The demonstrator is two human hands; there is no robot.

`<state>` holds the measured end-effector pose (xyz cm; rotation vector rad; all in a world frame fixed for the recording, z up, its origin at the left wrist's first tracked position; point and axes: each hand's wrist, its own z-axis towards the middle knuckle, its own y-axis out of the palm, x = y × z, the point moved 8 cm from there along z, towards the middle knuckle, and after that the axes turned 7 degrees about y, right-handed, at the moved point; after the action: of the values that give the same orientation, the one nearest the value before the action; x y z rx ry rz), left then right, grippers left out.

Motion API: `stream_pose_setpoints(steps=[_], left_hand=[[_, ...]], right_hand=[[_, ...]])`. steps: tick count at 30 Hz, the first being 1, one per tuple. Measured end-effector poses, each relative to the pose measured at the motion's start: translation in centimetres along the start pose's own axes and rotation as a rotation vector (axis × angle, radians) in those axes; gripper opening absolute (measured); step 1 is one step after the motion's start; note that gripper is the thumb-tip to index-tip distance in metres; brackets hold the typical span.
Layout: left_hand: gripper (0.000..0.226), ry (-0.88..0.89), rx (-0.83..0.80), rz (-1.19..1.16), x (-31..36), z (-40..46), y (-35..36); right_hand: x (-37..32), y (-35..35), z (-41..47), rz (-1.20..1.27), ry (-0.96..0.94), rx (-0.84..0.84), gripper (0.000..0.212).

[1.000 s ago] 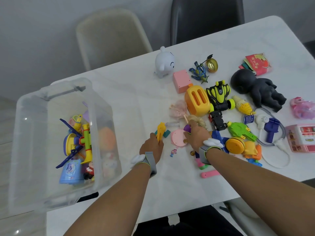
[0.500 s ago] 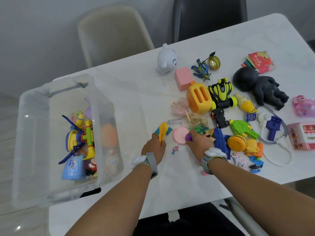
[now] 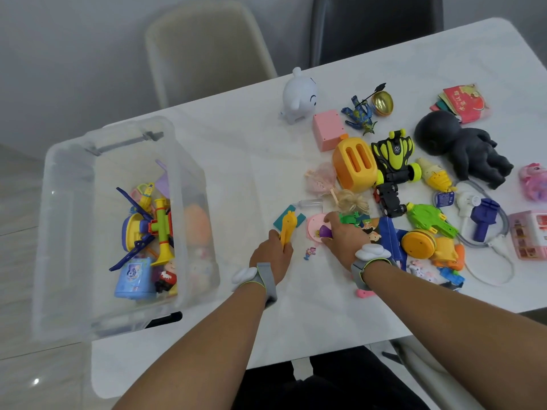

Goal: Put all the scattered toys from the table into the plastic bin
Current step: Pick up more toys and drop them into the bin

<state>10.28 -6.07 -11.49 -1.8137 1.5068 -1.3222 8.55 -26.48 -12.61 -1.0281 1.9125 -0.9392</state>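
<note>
Hands (image 3: 273,250) on toys (image 3: 288,229), fingertips hidden.

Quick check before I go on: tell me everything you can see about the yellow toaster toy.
The yellow toaster toy looks like smooth, rounded orange-yellow plastic with two dark parallel slots on the face turned to the camera. It lies on the white table, among the scattered toys, not in the bin. The pink box sits against its far left corner, the black and yellow car against its right side. Neither hand touches it.

L hand (image 3: 273,250) and R hand (image 3: 343,238) both curled, arms fwd.
</note>
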Motion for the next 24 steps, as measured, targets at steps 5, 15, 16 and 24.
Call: stream_pose_setpoints(steps=[5,15,16,24], left_hand=[[0.026,-0.013,-0.001,-0.013,-0.8,-0.4,-0.4],[0.025,-0.034,0.035,-0.048,-2.0,-1.0,-1.0],[0.025,-0.042,0.044,-0.05,-2.1,-1.1,-1.1],[0.025,-0.059,0.098,-0.053,-3.6,-1.7,-2.3]], right_hand=[[-0.6,-0.5,-0.4,-0.059,-0.02,0.029,0.021],[-3.1,-0.5,-0.8,0.127,-0.092,0.078,0.021],[-3.9,-0.5,-0.7,0.139,-0.12,0.099,0.023],[-8.3,0.3,1.9,-0.072,-0.13,0.092,0.066]])
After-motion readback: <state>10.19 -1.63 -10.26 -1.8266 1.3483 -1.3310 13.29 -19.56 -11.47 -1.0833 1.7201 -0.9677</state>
